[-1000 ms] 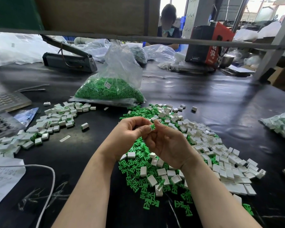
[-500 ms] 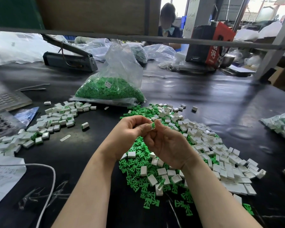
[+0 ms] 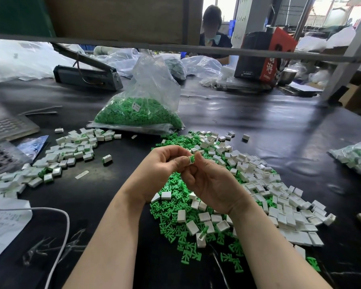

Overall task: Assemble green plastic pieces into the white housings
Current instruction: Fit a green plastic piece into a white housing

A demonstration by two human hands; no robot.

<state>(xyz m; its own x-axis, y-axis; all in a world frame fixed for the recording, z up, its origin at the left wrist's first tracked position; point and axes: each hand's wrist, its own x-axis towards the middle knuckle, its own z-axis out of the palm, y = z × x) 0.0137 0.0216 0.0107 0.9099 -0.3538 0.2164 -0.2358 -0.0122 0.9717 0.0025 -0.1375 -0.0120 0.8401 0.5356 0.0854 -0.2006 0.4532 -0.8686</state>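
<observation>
Both hands meet above the loose pile of green pieces (image 3: 175, 205): left hand (image 3: 163, 170) pinches a white housing (image 3: 189, 159), right hand (image 3: 208, 184) pinches the green piece (image 3: 193, 157) at its open end. Best to square the piece with the opening before pressing. Finished units (image 3: 71, 155) lie left of that pile.
</observation>
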